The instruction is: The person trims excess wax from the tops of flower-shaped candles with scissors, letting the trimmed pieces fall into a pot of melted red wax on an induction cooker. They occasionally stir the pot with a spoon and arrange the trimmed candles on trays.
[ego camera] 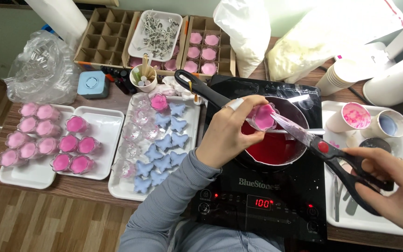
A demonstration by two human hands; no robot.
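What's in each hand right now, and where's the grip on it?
Left hand holds a small clear cup of pink wax by its side wall, over the saucepan. Right hand holds black scissors by the handle loops, blades at the cup.

Glossy black glass cooktop (257,205); shiny metal scissor blades (295,130) with matt black plastic handles; clear plastic cup (262,116); wood-grain floor (47,224).

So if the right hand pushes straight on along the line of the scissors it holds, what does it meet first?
The right hand holds black scissors pointing up-left. Their blade tip is already at the small pink-filled cup in the left hand, held above the pot. So probably that cup first, though depth is unclear.
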